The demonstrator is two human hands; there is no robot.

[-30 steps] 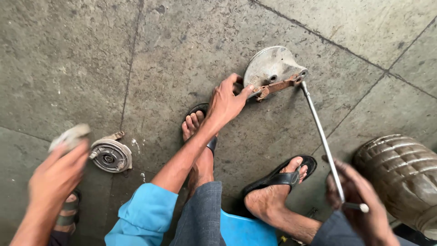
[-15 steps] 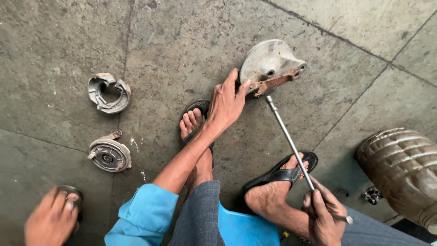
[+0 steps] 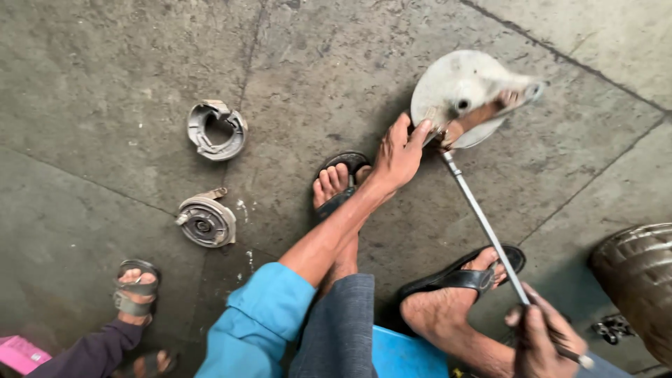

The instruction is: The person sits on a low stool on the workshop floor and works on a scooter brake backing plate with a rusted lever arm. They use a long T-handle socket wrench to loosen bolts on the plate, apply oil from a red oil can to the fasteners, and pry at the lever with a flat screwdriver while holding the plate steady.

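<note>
My left hand (image 3: 397, 155) reaches forward and grips the edge of a round grey metal plate (image 3: 463, 87) that stands tilted on the concrete floor. A lever arm (image 3: 490, 112) is bolted across the plate. My right hand (image 3: 542, 340), low at the right, is closed around the near end of a long thin metal rod (image 3: 483, 225) whose far end meets the plate by the lever. Both my feet in black sandals (image 3: 340, 183) rest on the floor between the two hands.
A pair of curved brake shoes (image 3: 216, 129) and a round metal drum part (image 3: 205, 221) lie on the floor at left. Another person's sandalled foot (image 3: 136, 288) is at lower left. A ribbed metal casing (image 3: 637, 280) sits at right. A blue seat (image 3: 406, 353) is under me.
The other person's hand set the brake shoes on the floor and withdrew from view. The plate was turned more upright, and the rod swung with my right hand.
</note>
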